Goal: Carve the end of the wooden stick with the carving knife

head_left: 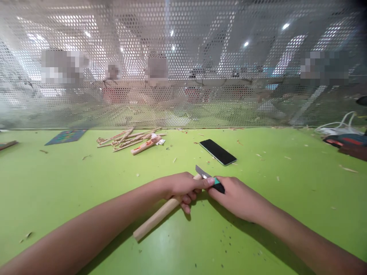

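My left hand (185, 187) is wrapped around a round wooden stick (157, 218), whose thick end slants down toward me just above the table. In my right hand (236, 196) is a utility knife (219, 185) with a black and green handle. Its bare blade (201, 172) points up and left, lying at the far end of the stick. The left thumb reaches across and touches the knife near the base of the blade. My right fingers hide most of the handle.
On the green table (258, 244) lie a dark phone (218, 151), a pile of carved wooden sticks (129, 139) and a patterned mat (66, 136). A dark tool (348, 140) and white cable (340, 126) are at right. A perforated screen (183, 103) borders the back; wood shavings are scattered around.
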### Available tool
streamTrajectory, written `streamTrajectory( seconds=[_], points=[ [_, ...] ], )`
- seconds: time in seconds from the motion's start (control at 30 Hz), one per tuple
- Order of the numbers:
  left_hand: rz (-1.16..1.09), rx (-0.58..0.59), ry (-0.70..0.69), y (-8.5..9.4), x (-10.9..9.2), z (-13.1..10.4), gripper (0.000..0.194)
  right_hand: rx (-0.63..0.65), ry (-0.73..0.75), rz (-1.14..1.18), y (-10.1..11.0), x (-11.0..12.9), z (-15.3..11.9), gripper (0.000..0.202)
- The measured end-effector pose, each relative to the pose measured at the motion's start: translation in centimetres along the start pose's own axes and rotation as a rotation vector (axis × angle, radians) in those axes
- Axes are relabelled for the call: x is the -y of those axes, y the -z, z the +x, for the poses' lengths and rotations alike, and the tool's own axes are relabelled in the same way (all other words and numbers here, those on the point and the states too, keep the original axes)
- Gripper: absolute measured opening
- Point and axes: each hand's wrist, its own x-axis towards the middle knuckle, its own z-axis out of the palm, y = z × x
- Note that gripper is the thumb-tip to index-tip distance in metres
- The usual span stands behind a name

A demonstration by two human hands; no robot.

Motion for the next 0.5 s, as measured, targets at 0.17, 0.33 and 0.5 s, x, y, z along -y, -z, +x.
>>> streamTrajectory(
  seconds=[0.17, 0.33, 0.5],
  points=[
    [-0.005, -0.003, -0.004, 0.01, 0.02, -0.08, 0.071, -0.008, -0.006, -0.019, -0.03, 0.03, -0.07, 0.026],
    [0.006, -0.021, 0.003, -0.09, -0.06, -0.10, 0.071, -0.031, -0.016, -0.055, -0.06, 0.14, -0.14, 0.025],
    [0.001, -0.015, -0.008, -0.01, 0.07, -0.05, 0.071, -0.040, -0.017, -0.081, -0.07, 0.33, -0.10, 0.024]
  ],
)
